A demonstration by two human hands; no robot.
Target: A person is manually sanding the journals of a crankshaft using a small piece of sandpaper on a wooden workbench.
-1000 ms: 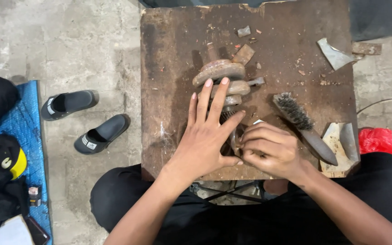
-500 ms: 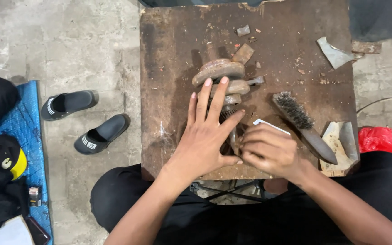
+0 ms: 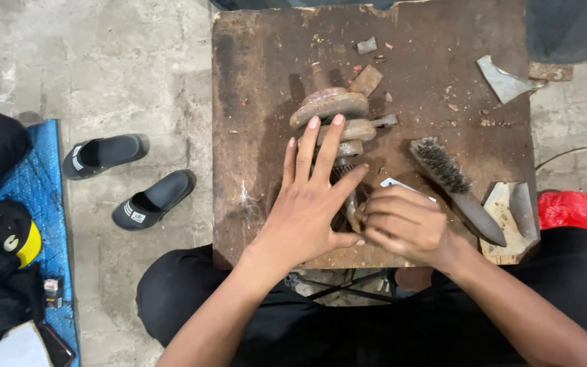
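Observation:
A rusty metal part (image 3: 331, 112), built of stacked round discs on a shaft, lies on the worn brown table (image 3: 259, 102). My left hand (image 3: 307, 204) presses flat on its near end, fingers spread toward the discs. My right hand (image 3: 402, 224) is curled tight against the near end of the part, beside a small white strip (image 3: 395, 183). What the right fingers grip is hidden. A wire brush (image 3: 453, 183) with a wooden handle lies just right of my right hand.
Metal scraps (image 3: 504, 78) and small blocks (image 3: 367, 45) lie on the far side of the table, and flat pieces (image 3: 511, 217) at its right edge. Two black slippers (image 3: 127, 180) sit on the concrete floor to the left. A blue mat (image 3: 32, 197) with dark clothes is further left.
My right hand has shifted slightly left and nearer, closing more over the near end of the part. The white strip shows more. My left hand stays pressed in place.

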